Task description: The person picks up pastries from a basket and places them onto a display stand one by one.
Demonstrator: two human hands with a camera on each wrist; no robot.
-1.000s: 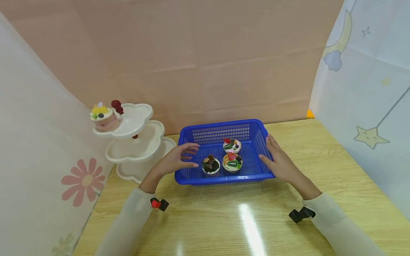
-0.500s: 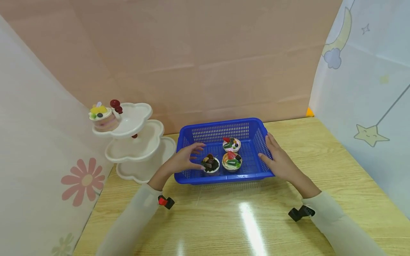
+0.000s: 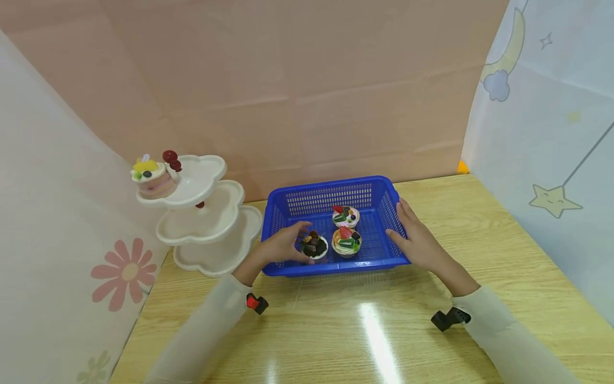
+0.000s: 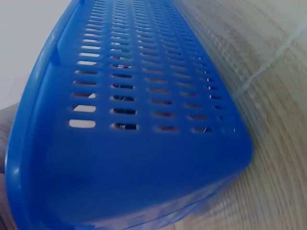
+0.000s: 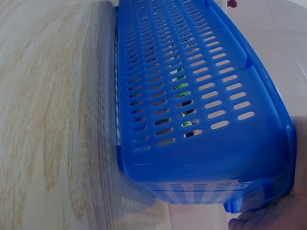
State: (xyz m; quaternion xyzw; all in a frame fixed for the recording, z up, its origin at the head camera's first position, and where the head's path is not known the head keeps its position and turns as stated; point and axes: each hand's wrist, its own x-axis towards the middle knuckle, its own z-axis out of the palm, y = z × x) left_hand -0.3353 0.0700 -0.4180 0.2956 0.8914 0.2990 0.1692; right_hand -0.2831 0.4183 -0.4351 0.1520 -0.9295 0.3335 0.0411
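Observation:
My left hand (image 3: 283, 245) reaches over the left end of a blue plastic basket (image 3: 331, 271). Its thumb and fingers curl round a chocolate-topped cupcake (image 3: 316, 248) in a white cup, which sits inside. At the other end, my right hand (image 3: 419, 245) grips the basket's rim, thumb inside and fingers outside. Two more cupcakes lie in the basket: one with cream and fruit (image 3: 347, 242), and behind it a pink-and-white one (image 3: 346, 217) with a red berry. Both wrist views show mostly the basket's slotted wall (image 4: 124, 163); the right one also catches part of my right hand (image 5: 283, 211).
A white three-tier stand (image 3: 206, 213) with scalloped trays stands to the left of the basket. On its top tray sits a round cake (image 3: 155, 181) with yellow fruit, near a red knob (image 3: 170, 157). Cloth walls enclose the wooden table (image 3: 336, 330).
My left hand has moved right and inward, from beside the chocolate cupcake to having its thumb and fingers round it. My right hand keeps its grip on the basket's rim.

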